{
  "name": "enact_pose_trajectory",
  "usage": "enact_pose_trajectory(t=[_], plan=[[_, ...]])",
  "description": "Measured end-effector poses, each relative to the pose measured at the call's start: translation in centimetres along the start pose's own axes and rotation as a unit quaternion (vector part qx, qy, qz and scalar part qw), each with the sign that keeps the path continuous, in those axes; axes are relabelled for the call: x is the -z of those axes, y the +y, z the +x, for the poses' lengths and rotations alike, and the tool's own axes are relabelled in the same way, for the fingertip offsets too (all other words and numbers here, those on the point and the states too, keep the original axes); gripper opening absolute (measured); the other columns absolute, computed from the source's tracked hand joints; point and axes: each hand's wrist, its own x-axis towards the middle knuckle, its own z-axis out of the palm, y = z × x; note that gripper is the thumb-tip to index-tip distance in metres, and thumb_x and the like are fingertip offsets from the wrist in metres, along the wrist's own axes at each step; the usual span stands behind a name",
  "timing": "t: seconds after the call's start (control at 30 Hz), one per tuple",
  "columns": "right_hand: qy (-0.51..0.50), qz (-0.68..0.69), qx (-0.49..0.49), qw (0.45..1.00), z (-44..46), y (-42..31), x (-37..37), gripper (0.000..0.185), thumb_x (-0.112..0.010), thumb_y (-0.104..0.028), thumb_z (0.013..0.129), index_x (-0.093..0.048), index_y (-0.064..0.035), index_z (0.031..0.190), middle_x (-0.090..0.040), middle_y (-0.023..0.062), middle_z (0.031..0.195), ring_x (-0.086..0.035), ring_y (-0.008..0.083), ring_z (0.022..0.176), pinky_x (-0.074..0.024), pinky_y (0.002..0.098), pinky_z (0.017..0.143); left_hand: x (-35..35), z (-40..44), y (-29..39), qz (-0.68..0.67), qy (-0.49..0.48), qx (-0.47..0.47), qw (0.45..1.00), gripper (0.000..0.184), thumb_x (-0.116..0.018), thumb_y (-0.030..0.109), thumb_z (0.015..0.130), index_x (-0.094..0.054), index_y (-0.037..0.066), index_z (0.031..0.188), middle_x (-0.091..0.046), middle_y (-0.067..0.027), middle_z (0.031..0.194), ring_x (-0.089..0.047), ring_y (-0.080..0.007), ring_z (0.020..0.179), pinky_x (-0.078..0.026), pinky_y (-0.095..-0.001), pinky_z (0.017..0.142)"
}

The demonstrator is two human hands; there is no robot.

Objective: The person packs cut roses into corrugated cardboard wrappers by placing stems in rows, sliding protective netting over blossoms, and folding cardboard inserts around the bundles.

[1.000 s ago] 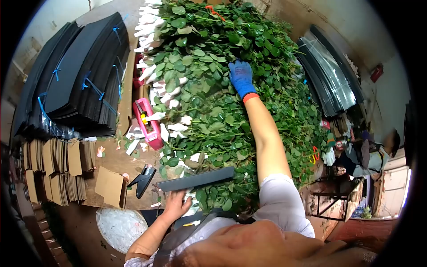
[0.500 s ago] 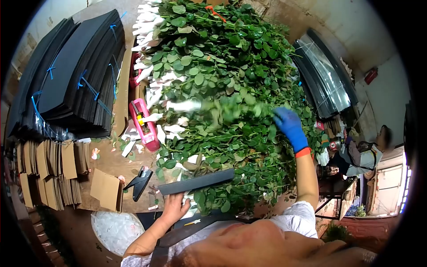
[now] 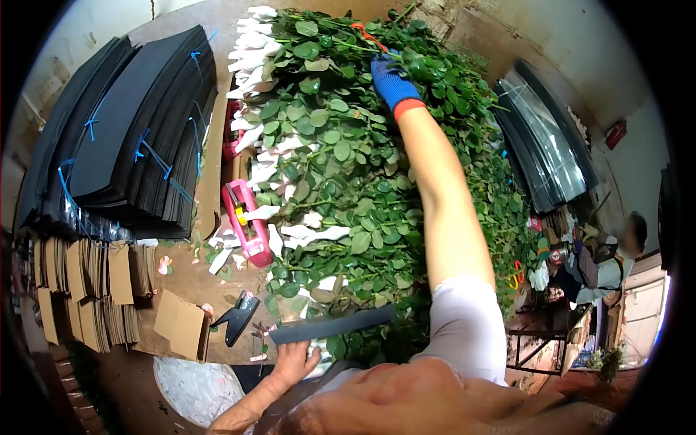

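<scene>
My bare left hand (image 3: pixel 293 364) is at the front edge of the table, its fingers curled against a narrow black sheet (image 3: pixel 333 325) seen almost edge-on; the sheet hides the fingertips. Far across the pile, my right hand (image 3: pixel 395 81), in a blue glove with an orange cuff, reaches in among leafy rose stems (image 3: pixel 377 196). Leaves cover its fingertips, so I cannot tell whether it grips a stem. The stems lie crosswise, with white-wrapped flower heads (image 3: pixel 254 54) toward the left. A loose orange band (image 3: pixel 368 36) rests just above the glove.
Tied stacks of black sheets (image 3: pixel 138 119) stand at the left, above folded cardboard pieces (image 3: pixel 87 290). A black stapler (image 3: pixel 238 317) and a pink holder (image 3: pixel 247 223) lie on the table. More wrapped sheets (image 3: pixel 544 138) are at the right. Another person (image 3: pixel 616 268) stands beyond.
My right hand has moved from the right side of the pile to its far part, away from the blurred rose stem it held. My left hand stays at the black sheet. The view has shifted slightly.
</scene>
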Motion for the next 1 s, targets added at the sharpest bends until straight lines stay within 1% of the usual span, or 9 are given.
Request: enact_pose_trajectory(t=[0.13, 0.37, 0.5, 0.6, 0.7, 0.73, 0.83, 0.9, 1.0], plan=[[-0.02, -0.056, -0.019, 0.998, 1.5, 0.0, -3.6, 0.039, -0.039, -0.028, 0.103, -0.054, -0.013, 0.136, -0.061, 0.0206, 0.132, -0.062, 0.036, 0.115, -0.0483, 0.0494, 0.096, -0.6, 0.0, -0.2, 0.029, 0.049, -0.046, 0.997, 0.04, -0.068, 0.024, 0.087, -0.061, 0.004, 0.121, -0.06, -0.0245, 0.117, -0.054, -0.0467, 0.11, -0.042, -0.0546, 0.097], [-0.067, -0.126, 0.046, 0.989, 0.8, 0.1, -4.6, 0.041, -0.034, -0.032, 0.104, -0.058, -0.0134, 0.132, -0.062, 0.0197, 0.132, -0.061, 0.0365, 0.117, -0.0469, 0.0495, 0.099, -0.1, 0.2, 0.4, 0.001, 0.014, -0.023, 1.0, 0.041, -0.068, 0.023, 0.087, -0.06, 0.004, 0.123, -0.06, -0.0242, 0.118, -0.054, -0.0465, 0.11, -0.041, -0.055, 0.097], [-0.018, -0.061, -0.011, 0.998, 1.0, 0.0, -6.0, 0.045, -0.03, -0.038, 0.104, -0.061, -0.0143, 0.128, -0.064, 0.0163, 0.131, -0.061, 0.0367, 0.117, -0.0464, 0.0466, 0.1, -0.1, 0.2, 0.6, -0.002, 0.012, -0.026, 1.0, 0.041, -0.067, 0.023, 0.087, -0.06, 0.005, 0.123, -0.06, -0.0241, 0.118, -0.054, -0.0464, 0.11, -0.041, -0.0552, 0.097], [-0.09, 0.033, -0.092, 0.991, 1.8, 0.1, -4.5, 0.045, -0.036, -0.043, 0.102, -0.065, -0.014, 0.12, -0.066, 0.0159, 0.126, -0.062, 0.0373, 0.113, -0.0487, 0.0454, 0.094, 0.1, 0.5, 0.6, -0.001, 0.014, -0.026, 1.0, 0.041, -0.067, 0.022, 0.087, -0.06, 0.005, 0.124, -0.06, -0.024, 0.119, -0.053, -0.0463, 0.111, -0.041, -0.0554, 0.097], [0.06, 0.053, -0.013, 0.997, -0.2, -0.5, -2.2, 0.032, -0.058, -0.037, 0.091, -0.074, -0.0101, 0.093, -0.072, 0.0208, 0.095, -0.069, 0.0373, 0.09, -0.0527, 0.0483, 0.081, 0.3, 0.7, 0.7, -0.004, 0.017, -0.027, 0.999, 0.042, -0.067, 0.022, 0.087, -0.06, 0.005, 0.124, -0.059, -0.0239, 0.119, -0.053, -0.0462, 0.111, -0.041, -0.0556, 0.097], [0.121, 0.033, 0.019, 0.992, -0.1, -0.1, -3.7, 0.025, -0.062, -0.032, 0.088, -0.073, -0.01, 0.087, -0.072, 0.0179, 0.087, -0.069, 0.0367, 0.082, -0.0536, 0.0478, 0.076, 0.4, 0.7, 0.7, -0.007, 0.015, -0.027, 0.999, 0.042, -0.067, 0.022, 0.087, -0.06, 0.005, 0.124, -0.059, -0.0239, 0.119, -0.053, -0.0461, 0.111, -0.04, -0.0556, 0.097], [0.054, -0.062, 0.105, 0.991, -1.7, 1.0, -0.4, 0.02, -0.062, -0.026, 0.087, -0.072, -0.0095, 0.093, -0.072, 0.0172, 0.088, -0.069, 0.0372, 0.079, -0.0537, 0.0475, 0.072, 0.7, 0.9, 0.8, -0.01, 0.019, -0.03, 0.999, 0.042, -0.067, 0.022, 0.087, -0.059, 0.005, 0.125, -0.059, -0.0238, 0.119, -0.053, -0.046, 0.111, -0.04, -0.0558, 0.097], [0.088, -0.017, 0.196, 0.977, -4.8, -0.1, 5.8, 0.023, -0.06, -0.023, 0.087, -0.07, -0.0109, 0.104, -0.072, 0.0158, 0.096, -0.069, 0.0376, 0.083, -0.0543, 0.0461, 0.074, 0.1, 0.8, 1.0, 0.012, 0.052, -0.023, 0.998, 0.043, -0.067, 0.022, 0.088, -0.059, 0.005, 0.126, -0.059, -0.0246, 0.12, -0.052, -0.0467, 0.113, -0.039, -0.0559, 0.098], [0.056, 0.025, 0.224, 0.973, -7.7, 3.6, 7.0, 0.022, -0.058, -0.02, 0.087, -0.069, -0.0103, 0.104, -0.07, 0.0202, 0.098, -0.066, 0.0397, 0.089, -0.0529, 0.0479, 0.076, 0.4, 0.3, 1.1, 0.014, 0.042, -0.022, 0.999, 0.044, -0.067, 0.024, 0.088, -0.058, 0.004, 0.127, -0.057, -0.026, 0.121, -0.05, -0.0487, 0.114, -0.038, -0.056, 0.1]])
